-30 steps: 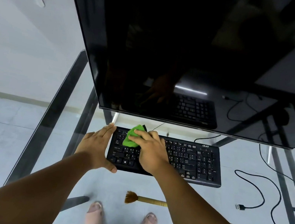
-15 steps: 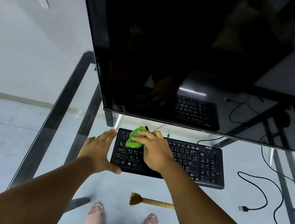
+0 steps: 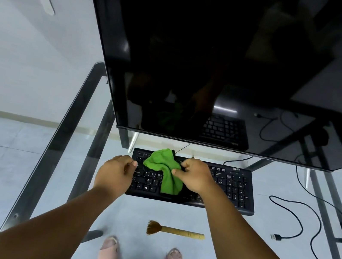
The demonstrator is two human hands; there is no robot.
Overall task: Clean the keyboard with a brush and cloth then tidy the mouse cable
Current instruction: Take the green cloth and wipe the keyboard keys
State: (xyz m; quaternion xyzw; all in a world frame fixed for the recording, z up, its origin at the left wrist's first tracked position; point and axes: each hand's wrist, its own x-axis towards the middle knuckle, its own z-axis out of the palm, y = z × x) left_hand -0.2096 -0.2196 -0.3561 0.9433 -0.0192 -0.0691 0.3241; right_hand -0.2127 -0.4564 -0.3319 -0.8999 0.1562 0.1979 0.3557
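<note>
The right hand pinches a crumpled green cloth draped over the left half of the black keyboard on the glass desk. The left hand, fingers curled, grips the keyboard's left edge. The wooden-handled brush lies on the glass nearer the person, apart from the keyboard.

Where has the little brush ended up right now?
In the head view, the brush lies flat on the glass desk, nearer the person than the keyboard, bristles pointing left. Neither hand touches it.
</note>
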